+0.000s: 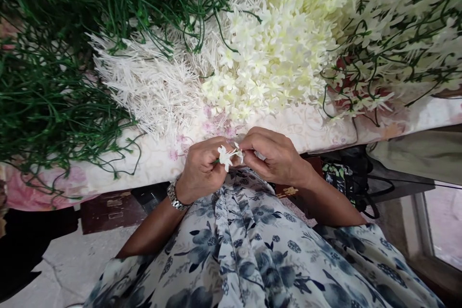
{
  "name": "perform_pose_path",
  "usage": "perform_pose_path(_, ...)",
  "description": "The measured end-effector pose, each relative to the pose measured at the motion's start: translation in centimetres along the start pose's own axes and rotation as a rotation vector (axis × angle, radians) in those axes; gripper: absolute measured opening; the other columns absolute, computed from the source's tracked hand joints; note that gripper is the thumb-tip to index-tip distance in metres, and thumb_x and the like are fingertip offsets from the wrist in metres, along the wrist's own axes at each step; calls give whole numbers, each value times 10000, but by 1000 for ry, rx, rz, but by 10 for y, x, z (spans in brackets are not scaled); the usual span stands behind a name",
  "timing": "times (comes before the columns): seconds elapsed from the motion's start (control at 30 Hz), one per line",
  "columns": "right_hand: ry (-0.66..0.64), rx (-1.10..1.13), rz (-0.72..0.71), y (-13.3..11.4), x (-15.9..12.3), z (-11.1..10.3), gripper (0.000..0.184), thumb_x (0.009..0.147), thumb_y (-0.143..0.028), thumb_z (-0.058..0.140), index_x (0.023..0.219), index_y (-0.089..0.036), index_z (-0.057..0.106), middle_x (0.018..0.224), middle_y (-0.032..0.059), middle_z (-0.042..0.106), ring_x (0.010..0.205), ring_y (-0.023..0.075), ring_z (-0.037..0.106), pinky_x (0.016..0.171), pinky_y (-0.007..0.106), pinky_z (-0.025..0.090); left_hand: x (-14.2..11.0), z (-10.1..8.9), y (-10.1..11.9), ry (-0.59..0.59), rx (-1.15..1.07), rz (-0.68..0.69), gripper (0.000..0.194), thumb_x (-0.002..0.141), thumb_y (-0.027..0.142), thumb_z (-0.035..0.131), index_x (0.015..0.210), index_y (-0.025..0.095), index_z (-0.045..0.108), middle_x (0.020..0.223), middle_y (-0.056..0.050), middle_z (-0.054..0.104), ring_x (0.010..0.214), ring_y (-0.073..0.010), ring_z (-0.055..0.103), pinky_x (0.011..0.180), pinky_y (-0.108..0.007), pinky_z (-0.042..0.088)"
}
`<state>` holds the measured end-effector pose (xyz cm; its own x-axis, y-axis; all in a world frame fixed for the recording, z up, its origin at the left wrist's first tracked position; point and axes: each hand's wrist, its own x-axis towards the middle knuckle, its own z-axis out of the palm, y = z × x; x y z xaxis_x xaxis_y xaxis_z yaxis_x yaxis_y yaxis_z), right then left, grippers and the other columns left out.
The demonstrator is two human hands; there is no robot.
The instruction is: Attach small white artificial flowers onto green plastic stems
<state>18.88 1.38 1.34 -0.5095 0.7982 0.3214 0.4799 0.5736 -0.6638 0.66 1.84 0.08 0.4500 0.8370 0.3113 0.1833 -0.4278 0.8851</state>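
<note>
Probably light and fragile, the white flowers (225, 156) pinched between left hand (205, 166) and right hand (276, 155) need gentle holding by stem.

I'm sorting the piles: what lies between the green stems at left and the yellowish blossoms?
In the head view, thin white strands lie between them, some green stems overlapping.

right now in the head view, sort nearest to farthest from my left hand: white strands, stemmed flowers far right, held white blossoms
1. held white blossoms, on its right
2. white strands, ahead, slightly left
3. stemmed flowers, far right
</note>
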Motion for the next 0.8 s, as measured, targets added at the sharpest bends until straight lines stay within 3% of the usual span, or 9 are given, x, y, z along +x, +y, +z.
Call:
perform_pose_path(0.37,-59,-105,-53,0,2,-2,124,843,-81,416,791,-145,509,706,55,535,677,139,499,602,256,434,1,1,0,-45,34,-54,234,597,-73,429,600,158,463,586,28,473,538,-69,440,525,-190,352)
perform_pose_path(0.63,45,-159,-115,-5,-4,-2,89,860,-114,456,873,-149,536,754,50,564,744,147,537,639,270,469,3,-5,8,-36,-73,-182,115,797,123,516,709,141,587,646,7,532,566,-85,491,537,-215,383)
perform_pose_path(0.8,115,-131,-93,-10,-5,-3,76,842,-106,482,844,-150,544,737,47,570,718,139,537,631,265,474,2,-4,11,-12,-114,-202,147,800,127,531,671,130,602,630,-2,549,579,-93,505,558,-227,394)
